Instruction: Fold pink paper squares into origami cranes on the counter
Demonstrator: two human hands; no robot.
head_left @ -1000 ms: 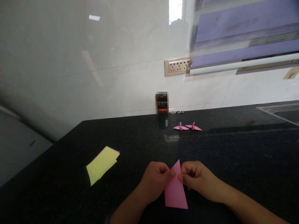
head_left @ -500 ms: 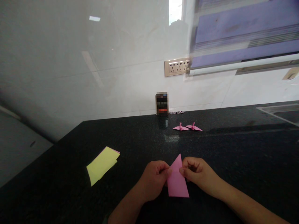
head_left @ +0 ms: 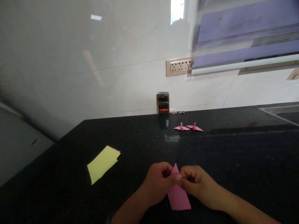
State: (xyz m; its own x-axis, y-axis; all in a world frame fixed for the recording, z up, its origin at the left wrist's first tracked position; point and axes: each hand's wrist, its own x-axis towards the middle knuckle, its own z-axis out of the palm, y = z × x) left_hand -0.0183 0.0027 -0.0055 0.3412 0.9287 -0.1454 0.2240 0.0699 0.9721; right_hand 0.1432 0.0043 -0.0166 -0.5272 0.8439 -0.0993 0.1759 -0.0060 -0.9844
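Grasping pink paper (head_left: 179, 199) with both left grip (head_left: 160, 182) and right grip (head_left: 199, 184), thumb by thumb across its upper part, just below the pointed tip. Held over the near part of the tabletop (head_left: 140, 143), broad end toward the viewer, well apart from yellow sheets (head_left: 103, 164) at left and cranes (head_left: 194, 127) farther back.

A: Readable text, brands, numbers, signs?
B: None I can read.
A: Dark box (head_left: 163, 104), far side of the surface (head_left: 140, 137), near the wall (head_left: 130, 77)?
B: Front's pixelated into blocks; can't tell any label, brand or number on it.
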